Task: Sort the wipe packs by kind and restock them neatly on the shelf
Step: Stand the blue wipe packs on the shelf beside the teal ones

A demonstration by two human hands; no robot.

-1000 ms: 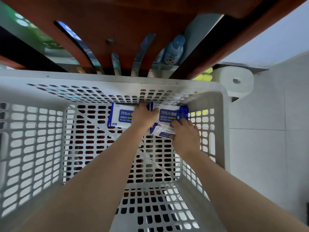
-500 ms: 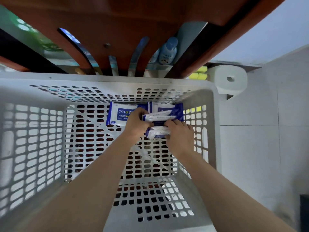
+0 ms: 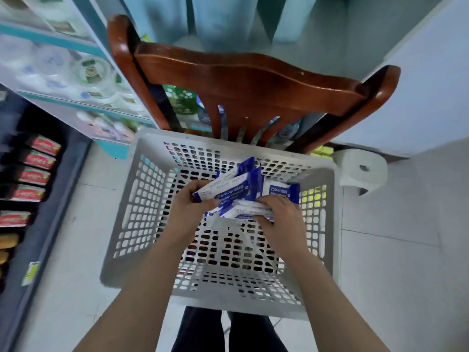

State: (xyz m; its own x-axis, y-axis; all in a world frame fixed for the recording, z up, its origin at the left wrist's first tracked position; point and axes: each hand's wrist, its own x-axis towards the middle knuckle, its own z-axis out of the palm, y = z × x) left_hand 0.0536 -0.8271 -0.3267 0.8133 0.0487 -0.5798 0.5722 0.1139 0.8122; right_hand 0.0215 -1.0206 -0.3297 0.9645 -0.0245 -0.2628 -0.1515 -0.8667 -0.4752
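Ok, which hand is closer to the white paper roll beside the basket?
Right. The right hand grips wipe packs by the right wall of the basket, just left of and below the paper roll; the left hand holds packs farther left, toward its middle.

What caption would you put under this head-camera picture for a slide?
Left hand and right hand grip blue-and-white wipe packs in a white slotted basket before a wooden chair.

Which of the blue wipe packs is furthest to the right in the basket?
The pack flat and label-up just beyond the right hand, nearest the basket's right wall; the other packs fan out tilted from the left hand.
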